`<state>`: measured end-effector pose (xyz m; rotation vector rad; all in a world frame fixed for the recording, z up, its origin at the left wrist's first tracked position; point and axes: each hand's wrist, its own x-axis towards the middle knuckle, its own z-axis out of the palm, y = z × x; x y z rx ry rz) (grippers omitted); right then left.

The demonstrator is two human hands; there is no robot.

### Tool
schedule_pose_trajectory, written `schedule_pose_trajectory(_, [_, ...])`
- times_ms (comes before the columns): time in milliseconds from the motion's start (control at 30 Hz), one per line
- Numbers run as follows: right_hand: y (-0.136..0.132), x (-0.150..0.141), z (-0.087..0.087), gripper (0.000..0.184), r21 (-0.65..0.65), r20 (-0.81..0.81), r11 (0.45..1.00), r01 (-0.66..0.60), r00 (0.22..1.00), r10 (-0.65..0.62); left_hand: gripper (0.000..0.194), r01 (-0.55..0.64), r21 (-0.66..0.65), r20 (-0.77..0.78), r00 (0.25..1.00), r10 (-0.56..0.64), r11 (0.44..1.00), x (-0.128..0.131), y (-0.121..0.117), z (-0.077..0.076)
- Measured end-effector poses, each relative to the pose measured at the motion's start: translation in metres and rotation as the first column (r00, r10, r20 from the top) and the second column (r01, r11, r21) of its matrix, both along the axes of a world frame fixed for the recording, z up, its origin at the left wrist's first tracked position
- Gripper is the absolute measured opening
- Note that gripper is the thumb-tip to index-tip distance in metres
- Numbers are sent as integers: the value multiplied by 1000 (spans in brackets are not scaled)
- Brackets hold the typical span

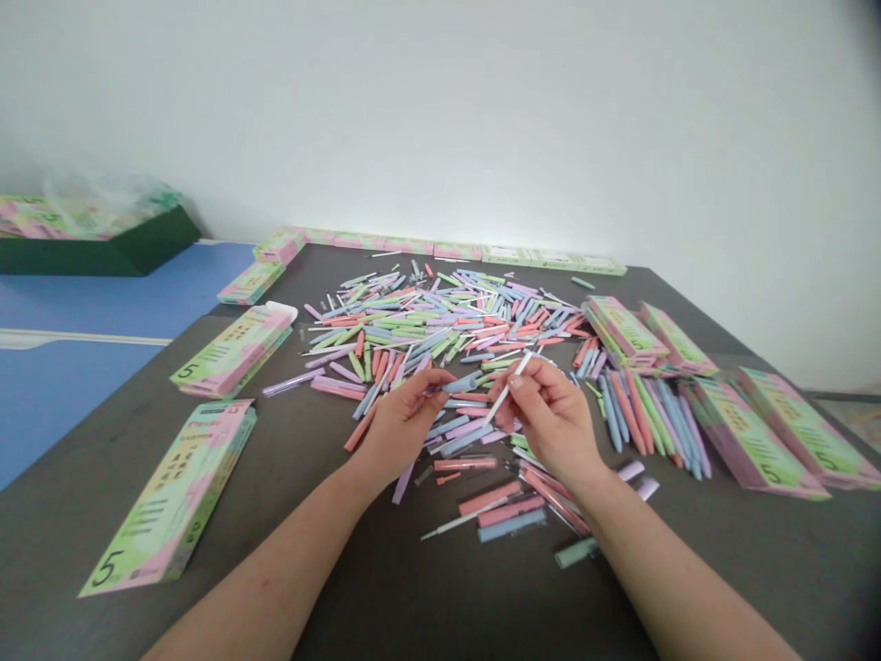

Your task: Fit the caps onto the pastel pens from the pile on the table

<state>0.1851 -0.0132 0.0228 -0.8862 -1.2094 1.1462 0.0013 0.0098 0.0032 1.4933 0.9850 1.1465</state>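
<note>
My left hand (403,420) is closed in a pinch on a pale blue pen barrel (462,384) that points right. My right hand (551,413) pinches a thin white refill (509,386), tilted up to the right, its lower end close to the barrel's open end. Both hands hover just above a big loose heap of pastel pen parts (440,321) in pink, green, blue and lilac, spread over the dark table (427,597).
Flat green-and-pink packs marked "5" lie at the left (175,500), (234,353) and in stacks at the right (750,431), (626,330). More packs line the far edge (440,248). Assembled pens (653,413) lie in a row at right. A green tray (103,248) sits on a blue surface.
</note>
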Motion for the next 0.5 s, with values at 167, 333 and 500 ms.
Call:
schedule_pose_trajectory(167, [1,3,2,9,110,-10,987,120,993,-119,16,-5,15,-110,994,7,1000,-1,-2,2])
schedule_pose_trajectory(333, [2,6,2,7,160,-10,973,164,986,-165,20,12,16,-132,991,-10,1000,-1,-1,-3])
schedule_pose_trajectory(500, [3,6,2,9,226,-5,960,168,985,-172,23,30,43,-253,967,-18,999,-2,-1,-2])
